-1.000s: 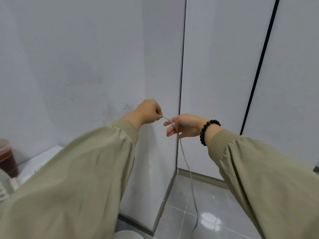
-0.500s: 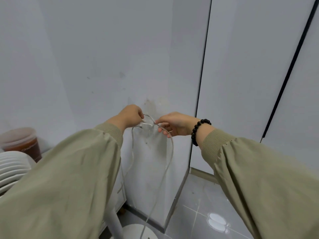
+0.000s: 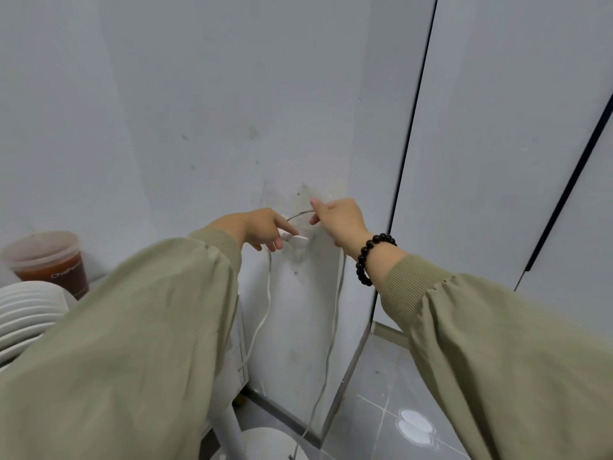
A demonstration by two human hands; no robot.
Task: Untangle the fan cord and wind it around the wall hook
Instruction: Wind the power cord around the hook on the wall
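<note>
Where the narrow white wall face ends in a vertical outer corner, the white wall hook sits just left of that edge. The flat wall above it gives open room, and the grey tiled floor lies to the lower right.

The left hand lays its straight index finger on the hook, and the other fingers hang half curled below. I cannot tell if this hand grips the cord. The right hand, with a black bead bracelet on the wrist, pinches the fan cord between thumb and fingers, just above and to the right of the hook. The cord makes a small arch between the two hands. Two strands hang down the wall, one under each hand, toward the fan base on the floor.

At the left edge, the white fan head shows beside the left sleeve. A lidded plastic cup with a brown drink stands behind it.
</note>
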